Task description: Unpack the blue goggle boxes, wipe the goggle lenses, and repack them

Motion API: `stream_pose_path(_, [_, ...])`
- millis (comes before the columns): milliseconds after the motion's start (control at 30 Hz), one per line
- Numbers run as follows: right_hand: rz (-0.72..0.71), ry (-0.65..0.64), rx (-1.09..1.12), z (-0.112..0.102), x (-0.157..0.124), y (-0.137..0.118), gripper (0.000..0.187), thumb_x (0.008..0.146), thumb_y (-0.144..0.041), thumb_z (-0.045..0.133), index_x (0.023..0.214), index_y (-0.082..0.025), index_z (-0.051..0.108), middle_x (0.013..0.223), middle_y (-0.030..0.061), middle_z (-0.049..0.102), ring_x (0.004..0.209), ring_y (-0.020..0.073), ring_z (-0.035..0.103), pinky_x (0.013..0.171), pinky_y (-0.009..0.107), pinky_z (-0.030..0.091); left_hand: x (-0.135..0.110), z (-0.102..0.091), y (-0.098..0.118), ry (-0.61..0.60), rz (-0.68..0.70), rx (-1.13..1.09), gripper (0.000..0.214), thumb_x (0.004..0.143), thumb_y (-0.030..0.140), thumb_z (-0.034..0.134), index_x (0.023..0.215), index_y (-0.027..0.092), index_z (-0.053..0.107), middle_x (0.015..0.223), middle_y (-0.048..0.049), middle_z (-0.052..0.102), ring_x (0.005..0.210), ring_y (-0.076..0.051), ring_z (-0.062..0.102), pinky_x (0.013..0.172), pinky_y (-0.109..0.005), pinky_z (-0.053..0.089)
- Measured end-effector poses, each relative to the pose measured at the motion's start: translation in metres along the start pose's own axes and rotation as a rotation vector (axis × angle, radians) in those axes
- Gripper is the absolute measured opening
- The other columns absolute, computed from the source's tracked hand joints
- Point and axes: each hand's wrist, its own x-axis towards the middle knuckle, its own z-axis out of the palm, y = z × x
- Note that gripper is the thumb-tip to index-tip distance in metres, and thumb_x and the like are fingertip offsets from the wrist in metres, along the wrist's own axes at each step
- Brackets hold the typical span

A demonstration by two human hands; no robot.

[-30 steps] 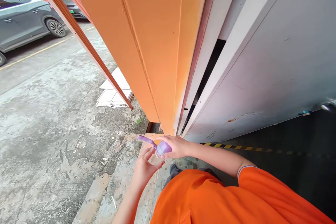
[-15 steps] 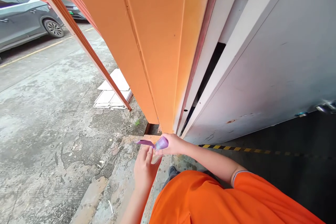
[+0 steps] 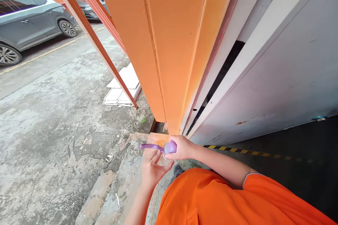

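My right hand is closed around a small purple object with faceted sides and a paler, see-through part; its kind is not clear. From its left end a flat purple strap sticks out to the left. Just below the strap is my left hand, with its thumb apart from the fingers and pointing toward my right hand. The left fingertips are close under the strap, and I cannot tell whether they touch it.
An orange door panel stands ahead, beside a grey door on the right. A worn concrete step lies below. White boards are stacked on the ground behind a reddish post. A grey car is parked at the far left.
The view has shifted, so the scene sits further right. The left thumb has spread further from its fingers, and the strap points straighter to the left. The right hand keeps its hold.
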Motion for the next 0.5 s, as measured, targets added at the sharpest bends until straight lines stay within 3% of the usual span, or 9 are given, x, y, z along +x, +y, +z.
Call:
stream_pose_path(100, [-0.016, -0.005, -0.037, -0.002, -0.003, -0.001, 0.04, 0.064, -0.046, 0.081, 0.077, -0.021, 0.053, 0.072, -0.0049, 0.056, 0.063, 0.0119, 0.05, 0.057, 0.024, 0.036, 0.005, -0.006, 0.008, -0.147, -0.047, -0.149, 0.041, 0.065, 0.053, 0.078, 0.088, 0.019, 0.075, 0.093, -0.0131, 0.074, 0.089, -0.033, 0.071, 0.083, -0.044, 0.058])
stream_pose_path(167, [-0.118, -0.045, -0.076, -0.007, -0.006, -0.005, 0.039, 0.062, -0.043, 0.082, 0.082, -0.021, 0.056, 0.08, -0.0026, 0.061, 0.069, 0.0143, 0.055, 0.061, 0.025, 0.04, 0.007, -0.012, 0.013, -0.292, -0.072, -0.28, 0.041, 0.065, 0.054, 0.078, 0.083, 0.018, 0.075, 0.083, -0.0099, 0.073, 0.083, -0.031, 0.069, 0.08, -0.043, 0.057])
stream_pose_path(300, [-0.359, -0.266, -0.19, -0.027, -0.016, -0.019, 0.046, 0.067, -0.041, 0.083, 0.105, -0.023, 0.064, 0.099, 0.0032, 0.068, 0.083, 0.0203, 0.065, 0.072, 0.029, 0.048, 0.008, -0.023, 0.017, -0.588, -0.138, -0.549, 0.061, 0.058, 0.071, 0.078, 0.083, 0.015, 0.077, 0.082, -0.0096, 0.072, 0.084, -0.03, 0.067, 0.079, -0.042, 0.056])
stream_pose_path(400, [-0.652, -0.436, -0.284, -0.042, -0.019, -0.029, 0.051, 0.079, -0.032, 0.077, 0.127, -0.025, 0.061, 0.122, 0.0088, 0.067, 0.098, 0.0223, 0.067, 0.08, 0.03, 0.052, 0.014, -0.029, 0.01, -0.825, -0.216, -0.712, 0.086, 0.039, 0.09, 0.073, 0.08, 0.015, 0.078, 0.077, -0.0113, 0.073, 0.076, -0.031, 0.069, 0.075, -0.045, 0.058])
stream_pose_path(500, [-0.966, -0.452, -0.409, -0.045, -0.019, -0.034, 0.034, 0.089, -0.019, 0.064, 0.121, -0.029, 0.066, 0.136, 0.0085, 0.063, 0.108, 0.0237, 0.065, 0.085, 0.033, 0.053, 0.019, -0.033, 0.003, -0.997, -0.307, -0.8, 0.095, 0.027, 0.095, 0.07, 0.078, 0.015, 0.077, 0.074, -0.0135, 0.073, 0.066, -0.033, 0.069, 0.067, -0.049, 0.059])
